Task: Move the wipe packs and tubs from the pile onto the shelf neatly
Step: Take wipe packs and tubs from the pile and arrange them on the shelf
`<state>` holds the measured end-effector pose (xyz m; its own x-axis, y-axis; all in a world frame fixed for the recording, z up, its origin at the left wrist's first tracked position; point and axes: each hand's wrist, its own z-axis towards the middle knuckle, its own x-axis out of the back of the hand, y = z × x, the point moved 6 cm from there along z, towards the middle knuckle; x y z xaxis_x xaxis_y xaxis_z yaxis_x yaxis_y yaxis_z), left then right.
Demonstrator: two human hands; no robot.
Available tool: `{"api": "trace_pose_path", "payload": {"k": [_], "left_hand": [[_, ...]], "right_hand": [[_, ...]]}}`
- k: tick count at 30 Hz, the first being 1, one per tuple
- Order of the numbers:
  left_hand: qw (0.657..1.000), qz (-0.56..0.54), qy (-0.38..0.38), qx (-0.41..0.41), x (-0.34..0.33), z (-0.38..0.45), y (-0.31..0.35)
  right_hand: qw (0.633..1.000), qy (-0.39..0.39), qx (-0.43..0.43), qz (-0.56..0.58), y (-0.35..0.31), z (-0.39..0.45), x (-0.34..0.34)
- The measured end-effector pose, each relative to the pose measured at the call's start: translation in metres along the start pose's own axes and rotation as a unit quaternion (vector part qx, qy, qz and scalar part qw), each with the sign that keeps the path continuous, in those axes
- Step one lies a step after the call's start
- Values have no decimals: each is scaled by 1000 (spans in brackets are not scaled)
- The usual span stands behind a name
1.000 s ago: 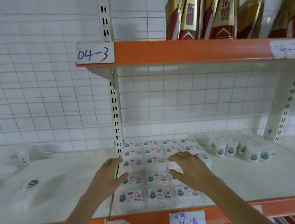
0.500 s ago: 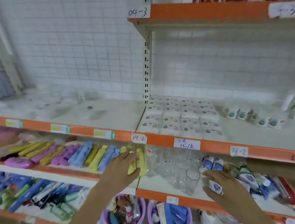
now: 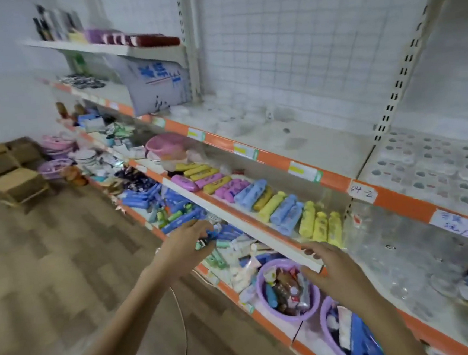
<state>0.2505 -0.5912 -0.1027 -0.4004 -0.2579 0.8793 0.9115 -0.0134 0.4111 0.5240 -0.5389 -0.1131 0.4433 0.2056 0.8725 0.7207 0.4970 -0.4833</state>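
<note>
Both hands empty, held out in front of the lower shelves. Left hand (image 3: 186, 242) fingers loosely curled, hovering over the jumble of blue and green tubes; looks like it holds nothing, blur makes contact hard to judge. Right hand (image 3: 334, 267) fingers spread and relaxed, fingertips just at the front edge of the white shelf board (image 3: 230, 216), gripping nothing.

Wipe packs (image 3: 430, 166) lie flat in a neat grid on the orange-edged shelf (image 3: 332, 181) labelled 04-2, upper right, well apart from both hands and above them. Rows run back toward the wire-grid wall; pack labels smeared, orientation of each pack not readable. Grid cut off by the right frame edge. Tubs not made out; pale blurred shapes sit on the same shelf further left.

Yellow, blue and pink bottles (image 3: 284, 211) lie side by side on the white board, long axes pointing back into the shelf. Two purple baskets (image 3: 265, 293) of small goods below the right hand, nearer one partly hidden by the wrist. Cardboard boxes (image 3: 15, 182) on the wood floor, far left
</note>
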Motion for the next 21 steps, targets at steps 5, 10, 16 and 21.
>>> {"api": "trace_pose_path", "payload": {"k": [5, 10, 16, 21], "left_hand": [[998, -4, 32, 51, 32, 19, -82], [998, 2, 36, 56, 63, 65, -155], [999, 6, 18, 44, 87, 130, -232], [999, -25, 9, 24, 96, 179, -271]], "right_hand": [[998, -5, 56, 23, -57, 84, -33], [997, 13, 55, 51, -109, 178, -45], [996, 50, 59, 49, -148, 262, -52], [996, 42, 44, 68, -147, 319, -55]]}}
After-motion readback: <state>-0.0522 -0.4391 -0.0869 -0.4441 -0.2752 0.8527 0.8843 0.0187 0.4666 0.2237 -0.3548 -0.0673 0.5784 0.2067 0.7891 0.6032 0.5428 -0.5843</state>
